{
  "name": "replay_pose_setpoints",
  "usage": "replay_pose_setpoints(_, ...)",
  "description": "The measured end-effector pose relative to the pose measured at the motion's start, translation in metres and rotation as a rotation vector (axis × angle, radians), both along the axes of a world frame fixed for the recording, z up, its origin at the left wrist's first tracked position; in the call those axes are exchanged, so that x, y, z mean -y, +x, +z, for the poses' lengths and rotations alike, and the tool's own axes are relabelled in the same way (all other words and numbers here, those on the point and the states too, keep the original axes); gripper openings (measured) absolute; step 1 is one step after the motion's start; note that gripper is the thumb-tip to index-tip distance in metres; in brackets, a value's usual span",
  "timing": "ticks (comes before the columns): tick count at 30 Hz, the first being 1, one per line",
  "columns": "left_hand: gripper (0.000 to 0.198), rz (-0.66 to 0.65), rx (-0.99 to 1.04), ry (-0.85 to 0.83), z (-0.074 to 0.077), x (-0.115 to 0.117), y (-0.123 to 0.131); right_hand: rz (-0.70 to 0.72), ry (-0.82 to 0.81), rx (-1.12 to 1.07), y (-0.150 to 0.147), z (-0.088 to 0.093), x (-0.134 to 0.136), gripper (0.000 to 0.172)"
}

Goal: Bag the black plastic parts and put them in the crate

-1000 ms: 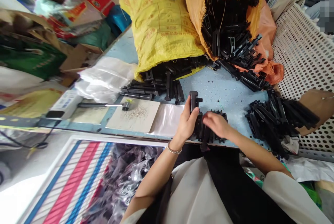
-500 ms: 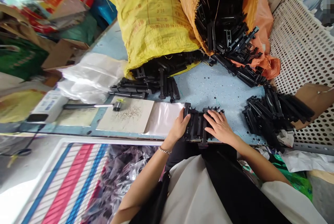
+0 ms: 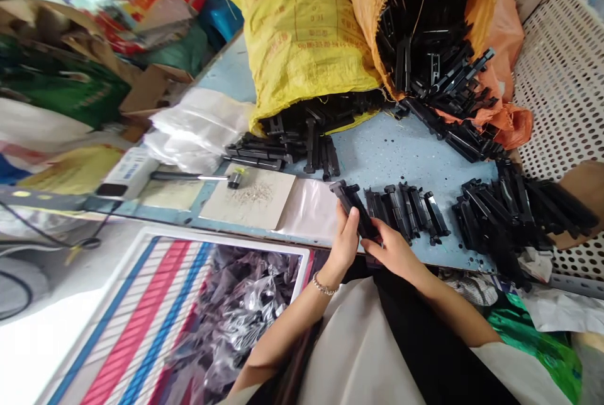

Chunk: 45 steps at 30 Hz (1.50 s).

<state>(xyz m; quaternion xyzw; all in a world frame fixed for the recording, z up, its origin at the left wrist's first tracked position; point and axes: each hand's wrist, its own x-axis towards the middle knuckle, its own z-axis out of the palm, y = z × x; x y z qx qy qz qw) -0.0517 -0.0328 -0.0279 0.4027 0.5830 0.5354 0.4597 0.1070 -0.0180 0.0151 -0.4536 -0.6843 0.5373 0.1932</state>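
Both my hands grip one long black plastic part (image 3: pixel 355 207) at the near edge of the blue table (image 3: pixel 391 156). My left hand (image 3: pixel 346 243) holds its left side with the thumb up along it. My right hand (image 3: pixel 391 251) pinches its near end from the right. Just right of the held part, a short row of the same black parts (image 3: pixel 408 207) lies side by side on the table.
A yellow sack (image 3: pixel 302 34) and an orange sack (image 3: pixel 425 21) spill black parts at the back. Another heap of parts (image 3: pixel 509 216) lies right, beside a white perforated basket (image 3: pixel 561 97). A hammer (image 3: pixel 198 177) and board (image 3: pixel 255 200) lie left. A striped bag of plastic-wrapped parts (image 3: pixel 189 323) sits below the table.
Both hands were flat on the row of parts half a second ago. Now they have lifted one part off its left end and hold it at the table's near edge.
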Motion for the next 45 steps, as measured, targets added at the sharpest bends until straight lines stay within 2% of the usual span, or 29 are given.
replay_pose_setpoints(2,0.05,0.033,-0.16,0.062,-0.001,0.003,-0.014,-0.079,-0.152,-0.104,-0.002,-0.007,-0.004,0.043)
replay_pose_setpoints(4,0.043,0.047,-0.437,0.08,-0.007,0.003,-0.032,-0.15,-0.284,-0.22,0.0,-0.015,-0.013,0.041)
replay_pose_setpoints(6,0.031,0.031,-0.694,0.049,-0.018,0.001,-0.05,-0.202,-0.396,-0.331,0.001,-0.02,-0.019,0.043)
replay_pose_setpoints(8,0.021,0.01,-0.79,-0.009,-0.028,-0.003,-0.066,-0.226,-0.478,-0.41,-0.002,-0.022,-0.022,0.043)
replay_pose_setpoints(11,0.013,0.082,-0.657,-0.127,-0.035,-0.011,-0.087,-0.233,-0.527,-0.455,-0.01,-0.021,-0.02,0.045)
replay_pose_setpoints(14,0.021,0.174,-0.33,-0.219,-0.034,-0.017,-0.104,-0.23,-0.565,-0.49,-0.014,-0.018,-0.019,0.043)
replay_pose_setpoints(16,0.027,0.175,-0.136,-0.236,-0.033,-0.018,-0.11,-0.221,-0.596,-0.518,-0.015,-0.016,-0.019,0.038)
replay_pose_setpoints(18,0.028,0.164,-0.038,-0.229,-0.033,-0.018,-0.111,-0.207,-0.623,-0.542,-0.016,-0.015,-0.019,0.036)
replay_pose_setpoints(20,0.028,0.151,-0.027,-0.216,-0.034,-0.017,-0.109,-0.197,-0.645,-0.556,-0.018,-0.015,-0.02,0.037)
replay_pose_setpoints(26,0.025,0.146,-0.207,-0.242,-0.03,-0.016,-0.107,-0.22,-0.72,-0.577,-0.02,-0.021,-0.018,0.038)
replay_pose_setpoints(29,0.031,0.184,-0.053,-0.227,-0.026,-0.017,-0.109,-0.221,-0.861,-0.599,-0.023,-0.027,-0.014,0.038)
replay_pose_setpoints(33,0.039,0.228,0.08,-0.222,-0.024,-0.018,-0.11,-0.134,-1.081,-0.7,-0.031,-0.029,-0.007,0.044)
replay_pose_setpoints(38,0.038,0.167,0.165,-0.26,-0.026,-0.018,-0.112,-0.059,-1.188,-0.793,-0.034,-0.023,-0.005,0.047)
replay_pose_setpoints(43,0.028,0.189,0.054,-0.244,-0.031,-0.017,-0.11,0.029,-1.388,-0.899,-0.039,-0.033,-0.006,0.052)
replay_pose_setpoints(45,0.017,0.23,-0.132,-0.171,-0.031,-0.015,-0.112,0.013,-1.451,-0.895,-0.044,-0.043,-0.005,0.051)
